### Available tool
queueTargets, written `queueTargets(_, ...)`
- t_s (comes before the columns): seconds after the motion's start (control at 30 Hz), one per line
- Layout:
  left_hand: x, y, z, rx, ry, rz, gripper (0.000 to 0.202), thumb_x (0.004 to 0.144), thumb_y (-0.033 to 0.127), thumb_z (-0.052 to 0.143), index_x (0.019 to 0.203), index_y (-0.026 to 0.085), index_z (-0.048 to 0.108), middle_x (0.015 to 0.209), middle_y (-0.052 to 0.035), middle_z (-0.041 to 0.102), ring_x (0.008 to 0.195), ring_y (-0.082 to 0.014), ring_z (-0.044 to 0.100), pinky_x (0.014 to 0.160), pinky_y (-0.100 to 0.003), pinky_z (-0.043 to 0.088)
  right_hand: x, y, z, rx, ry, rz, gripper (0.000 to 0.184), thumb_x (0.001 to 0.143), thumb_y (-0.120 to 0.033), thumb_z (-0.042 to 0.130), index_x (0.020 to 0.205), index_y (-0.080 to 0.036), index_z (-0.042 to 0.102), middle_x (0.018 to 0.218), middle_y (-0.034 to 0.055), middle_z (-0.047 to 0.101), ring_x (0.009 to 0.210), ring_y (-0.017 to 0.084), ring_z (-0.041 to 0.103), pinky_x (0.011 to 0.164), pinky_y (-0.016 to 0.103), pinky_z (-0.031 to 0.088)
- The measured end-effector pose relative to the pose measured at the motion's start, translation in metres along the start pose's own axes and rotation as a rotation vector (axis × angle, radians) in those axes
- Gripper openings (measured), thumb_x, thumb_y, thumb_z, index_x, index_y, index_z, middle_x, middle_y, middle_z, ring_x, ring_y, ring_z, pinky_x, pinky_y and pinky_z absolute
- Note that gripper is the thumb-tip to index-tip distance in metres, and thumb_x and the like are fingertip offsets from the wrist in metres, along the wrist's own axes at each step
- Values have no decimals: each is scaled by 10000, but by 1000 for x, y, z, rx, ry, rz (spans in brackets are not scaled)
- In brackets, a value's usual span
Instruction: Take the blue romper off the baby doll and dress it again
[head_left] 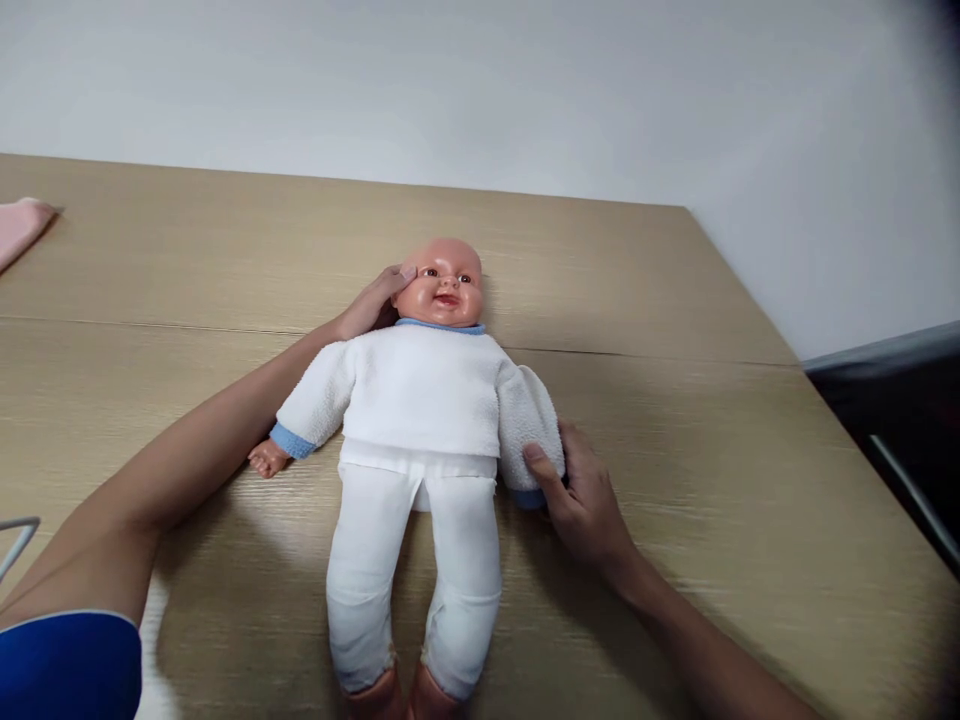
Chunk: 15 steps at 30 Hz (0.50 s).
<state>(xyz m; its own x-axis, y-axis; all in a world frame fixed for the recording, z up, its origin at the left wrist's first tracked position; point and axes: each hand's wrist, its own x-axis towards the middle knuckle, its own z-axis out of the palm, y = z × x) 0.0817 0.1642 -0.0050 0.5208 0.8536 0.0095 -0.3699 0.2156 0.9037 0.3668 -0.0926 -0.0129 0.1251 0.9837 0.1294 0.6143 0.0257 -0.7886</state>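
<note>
A baby doll [420, 390] lies face up on the wooden table, its head toward the far side and its feet cut off by the bottom edge of the view. It wears a white fleece top with blue collar and cuffs, and white trousers. My left hand [373, 303] cups the left side of its head, thumb near its eye and most fingers hidden behind the head. My right hand [585, 490] grips the fleece sleeve [532, 425] on the right near its cuff, thumb on top. The doll's hand on that side is hidden.
Part of a pink item [22, 228] rests at the table's far left. The wooden table [697, 420] meets a pale wall [450, 90] at the back. Beyond its right edge is a dark object [900, 410]. A thin white loop [19, 540] shows at the left edge.
</note>
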Motion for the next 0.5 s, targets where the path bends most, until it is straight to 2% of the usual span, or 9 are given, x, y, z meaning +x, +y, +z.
queueTargets(0.23, 3, 2, 3, 17, -6, 33, 469, 962, 647, 898, 1133, 215, 832, 1248, -97, 903, 1472, -438, 758, 1344, -561, 548, 3, -1, 1, 0, -8, -7, 625, 1096, -811, 577, 1300, -240, 728, 1216, 150, 817, 1102, 367, 739, 1052, 554, 588)
queueTargets(0.4, 1, 7, 4, 56, -30, 60, 561, 911, 740, 892, 1159, 240, 833, 1298, -121, 894, 1508, -443, 729, 1364, -578, 513, 14, 1, 1, -22, 3, -59, 640, 1084, -831, 561, 1252, -237, 732, 1173, 147, 824, 1090, 367, 725, 1061, 562, 579)
queueTargets(0.5, -3, 25, -5, 222, 128, 115, 630, 900, 807, 874, 1190, 252, 801, 1443, -140, 828, 1614, -411, 633, 1395, -558, 453, 23, 6, 1, -34, 26, -109, 680, 1065, -839, 559, 1259, -214, 743, 1204, 167, 832, 1116, 374, 727, 1105, 588, 565)
